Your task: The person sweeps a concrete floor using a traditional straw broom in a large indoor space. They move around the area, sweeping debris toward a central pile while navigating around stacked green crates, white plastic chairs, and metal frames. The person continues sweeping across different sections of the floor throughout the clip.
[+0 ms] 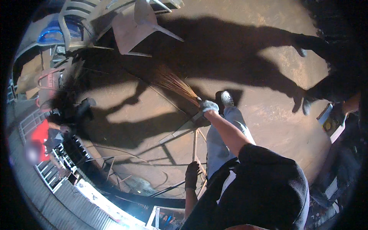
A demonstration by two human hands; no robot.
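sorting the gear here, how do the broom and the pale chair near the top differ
The broom is a bundle of thin, orange-brown bristles; the chair has a broad, pale seat. The broom is gripped in the right hand, while the chair sits apart from it. Both show partly against shadow on the floor.

The stained brown floor (281, 126) carries a pale chair (130, 32) near its far left edge and a worn shoe (227, 98) nearer the middle.
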